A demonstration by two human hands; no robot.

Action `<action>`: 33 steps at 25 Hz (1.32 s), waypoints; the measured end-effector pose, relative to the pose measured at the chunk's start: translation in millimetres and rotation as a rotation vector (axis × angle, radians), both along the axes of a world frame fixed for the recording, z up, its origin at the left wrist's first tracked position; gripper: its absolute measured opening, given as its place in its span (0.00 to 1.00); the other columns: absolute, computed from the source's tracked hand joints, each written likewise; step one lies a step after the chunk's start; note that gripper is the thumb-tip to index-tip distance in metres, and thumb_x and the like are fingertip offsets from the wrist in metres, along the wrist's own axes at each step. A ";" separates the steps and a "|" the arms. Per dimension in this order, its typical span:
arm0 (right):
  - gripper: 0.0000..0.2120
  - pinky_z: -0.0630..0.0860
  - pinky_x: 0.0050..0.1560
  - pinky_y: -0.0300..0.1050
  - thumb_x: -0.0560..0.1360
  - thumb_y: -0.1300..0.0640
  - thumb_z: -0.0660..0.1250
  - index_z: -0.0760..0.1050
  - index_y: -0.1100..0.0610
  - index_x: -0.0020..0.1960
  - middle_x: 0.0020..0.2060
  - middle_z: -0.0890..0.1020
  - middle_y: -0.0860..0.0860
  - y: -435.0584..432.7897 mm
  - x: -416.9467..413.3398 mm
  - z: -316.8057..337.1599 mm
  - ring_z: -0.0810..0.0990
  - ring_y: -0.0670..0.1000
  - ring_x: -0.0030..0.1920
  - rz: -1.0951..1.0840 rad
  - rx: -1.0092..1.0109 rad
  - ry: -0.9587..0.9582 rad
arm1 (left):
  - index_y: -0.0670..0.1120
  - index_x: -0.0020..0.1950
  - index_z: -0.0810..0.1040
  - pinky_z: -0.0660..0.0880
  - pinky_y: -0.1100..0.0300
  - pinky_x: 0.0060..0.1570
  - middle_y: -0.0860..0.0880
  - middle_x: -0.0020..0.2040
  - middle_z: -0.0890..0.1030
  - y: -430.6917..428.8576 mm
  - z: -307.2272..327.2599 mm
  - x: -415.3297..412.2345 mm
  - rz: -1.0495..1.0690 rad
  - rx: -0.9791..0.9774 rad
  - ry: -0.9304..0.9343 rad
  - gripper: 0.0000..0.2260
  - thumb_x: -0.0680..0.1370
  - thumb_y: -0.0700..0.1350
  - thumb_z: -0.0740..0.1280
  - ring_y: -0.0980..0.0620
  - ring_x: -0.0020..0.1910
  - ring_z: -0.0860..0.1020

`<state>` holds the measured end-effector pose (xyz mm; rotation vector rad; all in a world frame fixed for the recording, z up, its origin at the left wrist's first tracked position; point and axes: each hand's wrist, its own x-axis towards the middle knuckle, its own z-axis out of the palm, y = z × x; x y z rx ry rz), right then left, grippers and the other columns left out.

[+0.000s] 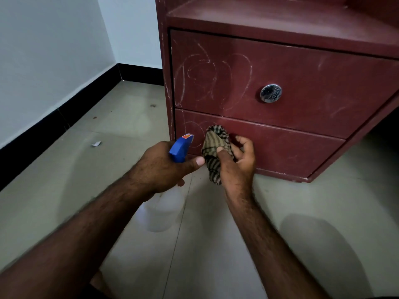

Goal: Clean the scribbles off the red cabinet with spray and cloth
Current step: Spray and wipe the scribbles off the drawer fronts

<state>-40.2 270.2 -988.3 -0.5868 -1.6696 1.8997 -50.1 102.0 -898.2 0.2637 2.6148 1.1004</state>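
Observation:
The red cabinet (302, 74) stands ahead with two drawer fronts. White chalk scribbles (207, 76) cover the left part of the upper drawer, and fainter loops (192, 130) mark the lower drawer's left end. My left hand (159, 169) grips a spray bottle (164, 210) with a clear body and a blue nozzle head (181, 147) that points at the lower drawer. My right hand (235, 162) holds a bunched striped cloth (216, 147) just in front of the lower drawer, beside the nozzle.
A round chrome knob (270, 93) sits on the upper drawer. An open shelf (280, 16) lies above it. Pale floor tiles (216, 244) spread below; a white wall with black skirting (54, 130) runs along the left. A paper scrap (96, 144) lies on the floor.

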 end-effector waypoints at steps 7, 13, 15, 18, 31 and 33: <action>0.21 0.84 0.57 0.63 0.68 0.55 0.72 0.76 0.49 0.61 0.54 0.88 0.51 -1.8 -1.8 -8.2 0.88 0.53 0.53 -0.021 -0.045 -0.098 | 0.49 0.54 0.78 0.74 0.61 0.35 0.51 0.40 0.85 0.4 0.6 0.2 0.003 -0.015 -0.005 0.24 0.71 0.67 0.70 0.58 0.36 0.84; 0.19 0.84 0.56 0.62 0.73 0.57 0.73 0.75 0.46 0.61 0.55 0.87 0.52 -2.5 -7.7 7.5 0.88 0.54 0.53 0.015 0.023 0.003 | 0.49 0.54 0.77 0.75 0.61 0.34 0.51 0.39 0.86 0.8 2.0 0.3 -0.002 -0.020 0.004 0.23 0.72 0.67 0.69 0.58 0.36 0.84; 0.18 0.84 0.57 0.63 0.74 0.59 0.72 0.74 0.47 0.61 0.55 0.88 0.51 -0.9 -7.6 8.1 0.88 0.54 0.54 0.029 0.024 0.051 | 0.49 0.54 0.77 0.74 0.62 0.34 0.51 0.39 0.86 1.4 2.7 0.8 -0.002 -0.026 0.001 0.23 0.72 0.67 0.69 0.58 0.36 0.84; 0.18 0.84 0.57 0.64 0.75 0.62 0.72 0.75 0.48 0.61 0.54 0.88 0.51 -0.6 -7.1 0.9 0.88 0.54 0.53 0.009 -0.017 0.000 | 0.49 0.54 0.77 0.75 0.61 0.35 0.50 0.39 0.86 0.9 2.6 2.3 0.003 -0.024 -0.004 0.23 0.72 0.67 0.70 0.57 0.36 0.84; 0.19 0.85 0.54 0.61 0.76 0.65 0.73 0.75 0.48 0.61 0.55 0.87 0.53 -2.5 -11.9 10.1 0.88 0.53 0.52 0.015 -0.066 -0.008 | 0.49 0.51 0.77 0.74 0.61 0.35 0.50 0.37 0.86 3.5 9.4 8.0 0.003 -0.045 -0.011 0.22 0.72 0.67 0.69 0.56 0.37 0.84; 0.19 0.86 0.53 0.60 0.76 0.66 0.73 0.75 0.48 0.62 0.55 0.87 0.53 -4.8 -12.4 9.6 0.88 0.53 0.51 0.012 -0.055 -0.025 | 0.49 0.51 0.77 0.73 0.62 0.34 0.50 0.37 0.86 3.5 11.0 8.6 -0.002 -0.055 -0.007 0.21 0.73 0.66 0.69 0.56 0.37 0.84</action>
